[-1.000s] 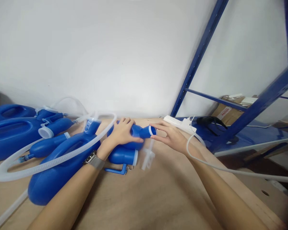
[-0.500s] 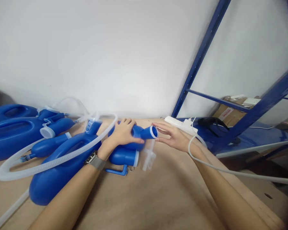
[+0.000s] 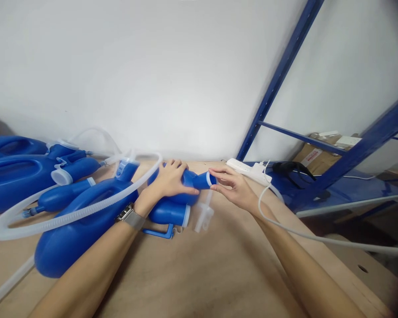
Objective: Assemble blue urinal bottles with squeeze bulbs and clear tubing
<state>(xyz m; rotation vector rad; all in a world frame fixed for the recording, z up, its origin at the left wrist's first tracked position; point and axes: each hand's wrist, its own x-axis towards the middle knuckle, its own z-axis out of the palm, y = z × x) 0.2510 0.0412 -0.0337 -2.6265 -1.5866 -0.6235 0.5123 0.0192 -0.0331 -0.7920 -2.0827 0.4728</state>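
A blue plastic urinal bottle [image 3: 188, 180] lies on the wooden table, its neck pointing right. My left hand [image 3: 170, 179] is wrapped over its body, thumb along the near side. At the bottle's mouth, the thumb and fingers of my right hand [image 3: 230, 185] pinch the white ring [image 3: 209, 180] around the opening. Just in front lies a blue funnel-shaped piece [image 3: 169, 213] with a pale rim, and a blue handle-like part [image 3: 159, 232] beside it. A translucent connector [image 3: 204, 216] rests below the bottle's neck.
More blue urinal bottles [image 3: 64, 240] with a translucent corrugated hose [image 3: 86, 218] crowd the left side. A white power strip [image 3: 248, 170] sits behind my right hand, and its cable [image 3: 305, 234] crosses above my right forearm. A blue metal shelf [image 3: 278, 84] stands at right.
My right hand has closed in on the bottle's mouth, its thumb and fingers now at the white ring. My left hand stays on the bottle. The view has shifted slightly.
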